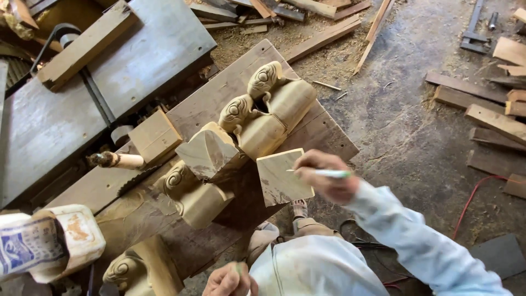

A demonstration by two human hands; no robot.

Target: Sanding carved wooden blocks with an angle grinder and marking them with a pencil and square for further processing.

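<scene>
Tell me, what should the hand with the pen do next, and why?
Probably lower the pen tip onto the flat square end of the wooden block. The right hand holds the pen right beside that face, and its pale wood looks unmarked there.

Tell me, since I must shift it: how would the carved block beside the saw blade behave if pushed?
The carved block looks like thick solid wood, so probably stiff and fairly heavy. Its flat faces suggest it would slide on the bench, not roll. It overlaps a second block, which might get nudged. The scroll carving could chip if knocked.
</scene>
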